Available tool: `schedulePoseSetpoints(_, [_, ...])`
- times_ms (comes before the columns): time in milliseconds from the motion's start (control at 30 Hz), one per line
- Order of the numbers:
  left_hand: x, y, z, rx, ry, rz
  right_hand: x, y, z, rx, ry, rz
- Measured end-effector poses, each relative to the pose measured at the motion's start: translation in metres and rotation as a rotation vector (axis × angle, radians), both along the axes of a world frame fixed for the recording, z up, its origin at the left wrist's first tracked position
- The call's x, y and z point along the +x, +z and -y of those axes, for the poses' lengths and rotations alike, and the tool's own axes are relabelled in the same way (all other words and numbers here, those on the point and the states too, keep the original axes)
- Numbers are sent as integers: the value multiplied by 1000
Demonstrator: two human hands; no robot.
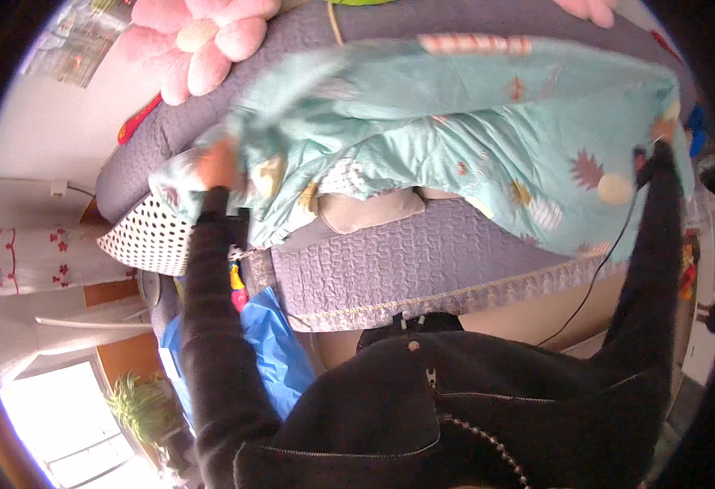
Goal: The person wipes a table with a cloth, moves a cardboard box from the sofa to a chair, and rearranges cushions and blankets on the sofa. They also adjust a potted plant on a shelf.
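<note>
Fabric [455, 138], mint-green and printed, spans 10 to 2 o'clock over the grey quilted cover [390, 269]. I'd judge it light, soft and limp, hardly fragile, likely to sag mid-span, so I'd take 2 edges far apart. My left hand [220, 165] at 10 and right hand [663, 130] at 2 have fingers closed on it, though blurred.

You have one teal patterned cloth [569, 122], two dark sleeves [223, 326], two pink flower cushions [198, 37], one of them cut off by the upper edge, and at least one beige pillow [374, 210]. You can also count one dotted cloth piece [149, 236], one green plant [141, 407], one bright window [64, 424] and one beaded strand [492, 444].
</note>
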State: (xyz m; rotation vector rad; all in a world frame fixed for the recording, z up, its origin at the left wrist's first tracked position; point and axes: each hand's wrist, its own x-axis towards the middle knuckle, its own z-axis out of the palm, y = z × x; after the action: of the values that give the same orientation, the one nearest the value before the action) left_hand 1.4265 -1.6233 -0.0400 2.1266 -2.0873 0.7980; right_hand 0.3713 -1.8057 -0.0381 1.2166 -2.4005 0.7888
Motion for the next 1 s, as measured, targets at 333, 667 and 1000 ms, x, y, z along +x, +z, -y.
schedulePoseSetpoints(333, [-103, -159, -30, 345, 235, -480, 358, -253, -62, 354, 891, 264])
schedulePoseSetpoints(667, [-159, -128, -285, 322, -1, -856, 437, -239, -115, 305, 1215, 273])
schedulePoseSetpoints(1000, [-63, -190, -575, 23, 855, -1191, 700, -205, -302, 955, 1701, 691])
